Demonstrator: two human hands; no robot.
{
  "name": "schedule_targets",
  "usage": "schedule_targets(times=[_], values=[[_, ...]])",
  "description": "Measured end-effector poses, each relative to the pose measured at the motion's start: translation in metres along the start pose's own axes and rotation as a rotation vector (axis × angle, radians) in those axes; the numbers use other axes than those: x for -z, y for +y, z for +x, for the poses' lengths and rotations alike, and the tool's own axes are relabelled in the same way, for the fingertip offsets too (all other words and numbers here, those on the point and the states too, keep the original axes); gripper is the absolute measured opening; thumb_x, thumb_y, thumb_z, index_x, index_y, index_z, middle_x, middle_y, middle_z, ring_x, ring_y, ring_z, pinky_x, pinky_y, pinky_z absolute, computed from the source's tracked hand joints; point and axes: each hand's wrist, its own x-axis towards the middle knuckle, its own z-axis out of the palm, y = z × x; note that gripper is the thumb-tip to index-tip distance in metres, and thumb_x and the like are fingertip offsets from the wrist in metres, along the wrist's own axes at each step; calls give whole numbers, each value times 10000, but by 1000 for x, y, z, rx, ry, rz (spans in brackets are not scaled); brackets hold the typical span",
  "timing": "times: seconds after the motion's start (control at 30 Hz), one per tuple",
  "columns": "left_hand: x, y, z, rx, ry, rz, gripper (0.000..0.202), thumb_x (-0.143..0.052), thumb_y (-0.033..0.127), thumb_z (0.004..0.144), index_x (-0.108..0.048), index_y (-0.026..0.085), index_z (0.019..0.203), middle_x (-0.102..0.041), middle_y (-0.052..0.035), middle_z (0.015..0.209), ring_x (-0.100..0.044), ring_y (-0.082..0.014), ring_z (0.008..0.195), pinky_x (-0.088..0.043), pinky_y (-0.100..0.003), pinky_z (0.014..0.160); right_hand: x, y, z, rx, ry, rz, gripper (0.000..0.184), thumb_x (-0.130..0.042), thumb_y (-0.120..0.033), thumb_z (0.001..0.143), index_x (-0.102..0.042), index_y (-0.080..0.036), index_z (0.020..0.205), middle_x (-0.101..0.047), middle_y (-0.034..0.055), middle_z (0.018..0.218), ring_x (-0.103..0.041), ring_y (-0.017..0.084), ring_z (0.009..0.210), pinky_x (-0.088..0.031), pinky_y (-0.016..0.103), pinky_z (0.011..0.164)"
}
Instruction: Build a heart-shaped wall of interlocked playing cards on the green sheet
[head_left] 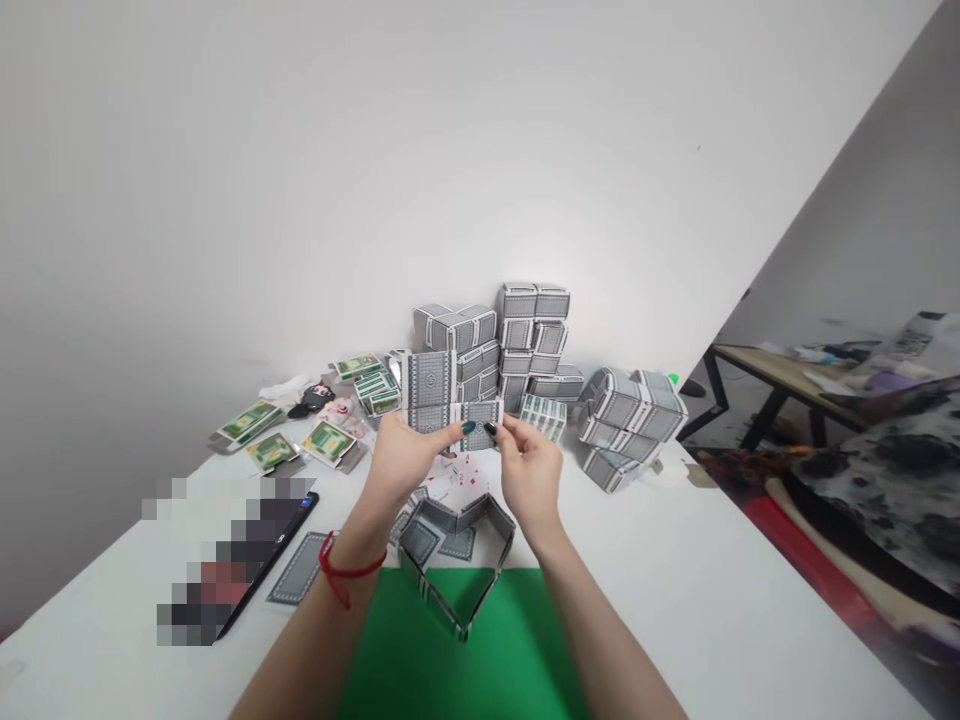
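Observation:
Both hands are raised over the table, pinching a joined piece of grey-backed playing cards (430, 382), with thumbs almost meeting on the front. My left hand (405, 455) grips its lower left part. My right hand (534, 462) pinches the right edge of a folded card; the fingers behind are partly hidden. Below them stands a heart-shaped ring of folded cards (448, 608), partly over a green mat (390, 650). Several loose playing cards (471, 478), some face up, lie behind and inside the ring. One more card (295, 575) rests face down beside my left forearm.
Stacked folded-card blocks (534, 335) stand against the wall, with another card stack (630, 425) at right. Opened green card boxes (330, 442) and clutter lie at left. A phone (262, 570) lies on the white table (675, 600). A patterned cloth (885, 490) is at far right.

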Motion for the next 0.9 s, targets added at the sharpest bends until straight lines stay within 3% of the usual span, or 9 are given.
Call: schedule_targets(times=[0.1, 0.33, 0.43, 0.6, 0.73, 0.9], values=[[2, 1, 0, 25, -5, 9, 242, -773, 193, 523, -694, 105, 734, -708, -64, 745, -623, -161, 586, -522, -240, 514, 2, -3, 2, -6, -10, 56, 222, -550, -313, 743, -685, -163, 835, -701, 53, 812, -622, 196, 774, -470, 309, 734], [6, 1, 2, 51, -54, 27, 203, -768, 235, 547, -646, 110, 650, -640, -21, 593, -544, -110, 478, -468, -204, 429, 4, -3, 5, -90, -88, 158, 215, -614, -354, 698, -596, -159, 609, -527, -27, 526, -447, 108, 519, -357, 223, 506], [10, 1, 2, 101, -66, -1, 247, -778, 244, 537, -648, 111, 700, -645, -26, 621, -551, -114, 487, -464, -204, 415, 6, -1, 8, -116, -110, 198, 232, -658, -379, 670, -615, -158, 609, -526, -26, 539, -438, 103, 534, -357, 222, 509], [19, -2, 10, 229, -156, -153, 363, -776, 220, 551, -636, 126, 872, -667, -54, 782, -605, -136, 608, -477, -190, 432, 13, -6, 14, -294, -345, 449, 338, -651, -501, 676, -623, -168, 628, -560, -5, 557, -502, 116, 531, -446, 258, 553], [23, -13, 18, 302, -154, -286, 289, -746, 187, 596, -606, 143, 846, -629, 2, 712, -535, -60, 508, -436, -141, 414, 16, -14, 14, -429, -458, 594, 359, -693, -486, 652, -636, -180, 831, -641, 24, 696, -599, 143, 609, -515, 294, 611], [23, -17, 23, 384, -174, -435, 115, -674, 121, 654, -594, 114, 737, -585, 16, 606, -503, -45, 471, -421, -132, 418, 16, -12, 16, -519, -477, 621, 292, -734, -390, 636, -590, -181, 779, -635, -10, 636, -609, 120, 551, -538, 281, 609]])
